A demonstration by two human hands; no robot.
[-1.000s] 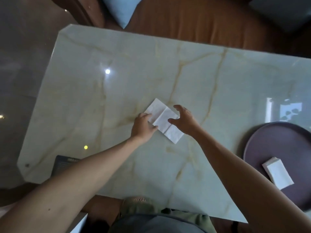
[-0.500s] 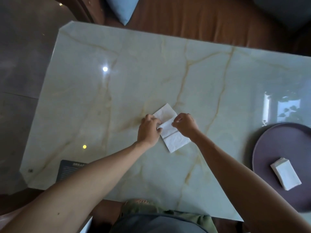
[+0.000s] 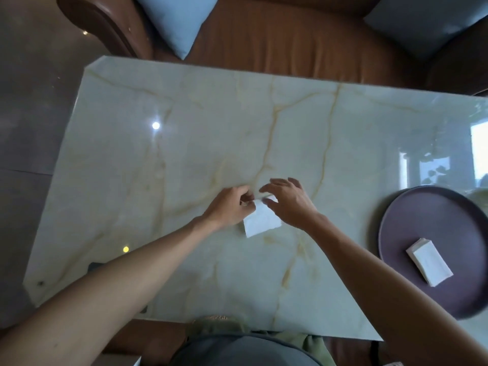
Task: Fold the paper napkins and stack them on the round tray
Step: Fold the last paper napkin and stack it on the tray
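Broadly, a pale green marble table [image 3: 184, 143] with tan veins fills the head view, and behind its far edge runs a brown leather sofa [image 3: 277, 35] carrying a light blue cushion [image 3: 171, 22] on the left and a grey-blue cushion [image 3: 422, 19] on the right. Next in size, the round tray [image 3: 412, 223], dark purple with a raised rim, sits at the right end of the table and runs partly out of the view. On its lower part lies a small stack of folded napkins [image 3: 429, 261], white and turned at a slant. Smaller again, near the middle of the table, well apart from the tray, a white napkin [image 3: 261, 220] lies already folded to a compact rectangle, its near half flat on the marble. The left hand [image 3: 229, 207] has curled fingers pinching the napkin's upper left edge. The right hand [image 3: 287, 202] hovers over the upper right corner with fingers spread and loosely arched, fingertips at the paper; whether they actually grip it cannot be told
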